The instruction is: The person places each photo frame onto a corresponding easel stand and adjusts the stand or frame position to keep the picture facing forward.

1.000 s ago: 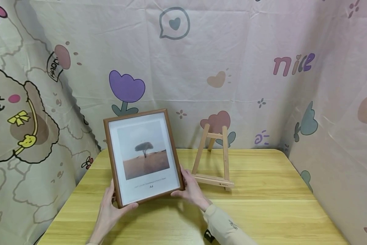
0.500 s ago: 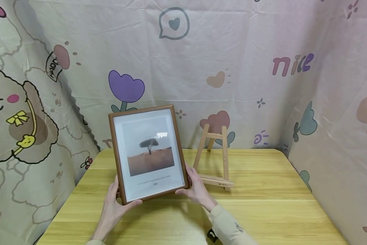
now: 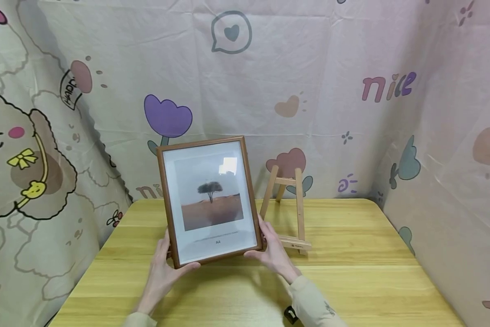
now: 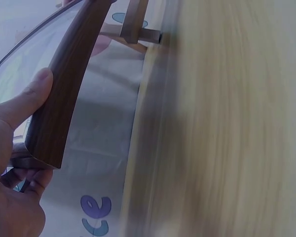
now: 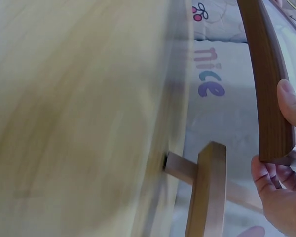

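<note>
Your left hand (image 3: 161, 269) and right hand (image 3: 275, 252) grip the picture frame (image 3: 212, 200) by its lower corners, thumbs in front, holding it tilted above the table (image 3: 363, 272). The easel (image 3: 300, 204) stands behind, to its right. By your right sleeve (image 3: 312, 300) sits a black object (image 3: 290, 314), too unclear to name.

We see picture frame (image 3: 210, 204) held above table (image 3: 371, 272), left of easel (image 3: 299, 204). Left hand (image 3: 162, 271) at frame's lower left corner, right hand (image 3: 274, 252) at lower right, thumbs over front. We note right hand before easel's left end. Easel stands on table. Curtain (image 3: 249, 75) hangs behind table, also left and right of us.
</note>
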Demonstrator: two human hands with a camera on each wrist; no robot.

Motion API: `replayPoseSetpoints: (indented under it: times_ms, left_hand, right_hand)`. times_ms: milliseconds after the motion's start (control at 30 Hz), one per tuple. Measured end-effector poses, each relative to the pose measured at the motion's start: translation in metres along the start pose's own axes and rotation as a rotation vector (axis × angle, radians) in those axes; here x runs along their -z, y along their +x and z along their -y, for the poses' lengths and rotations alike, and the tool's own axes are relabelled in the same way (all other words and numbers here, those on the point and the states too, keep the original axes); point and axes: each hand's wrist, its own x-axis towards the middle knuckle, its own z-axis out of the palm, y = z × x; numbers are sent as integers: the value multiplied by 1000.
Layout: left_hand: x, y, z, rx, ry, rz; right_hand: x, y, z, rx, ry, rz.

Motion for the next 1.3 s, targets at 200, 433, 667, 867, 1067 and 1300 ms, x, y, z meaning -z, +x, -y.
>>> replayPoseSetpoints:
  times_ms: [200, 433, 667, 867, 1067, 1300]
  left_hand:
    - [-10, 4, -5, -61, -35, -18]
    - [-22, 9, -13, -113, -87, -18]
    - [-36, 13, -18, -148, -109, -4]
    - [-44, 16, -24, -165, -119, 18]
    - [-51, 19, -29, -162, -121, 41]
    - [-58, 22, -33, -155, -176, 86]
  right_hand:
    - [10, -4, -4, 24, -37, -48]
    - [21, -12, -10, 51, -64, -104]
    - [33, -19, -16, 51, -80, -141]
    - [40, -25, -21, 14, -47, -147]
    - [46, -29, -28, -9, -58, -161]
    - [53, -33, -31, -49, -69, -159]
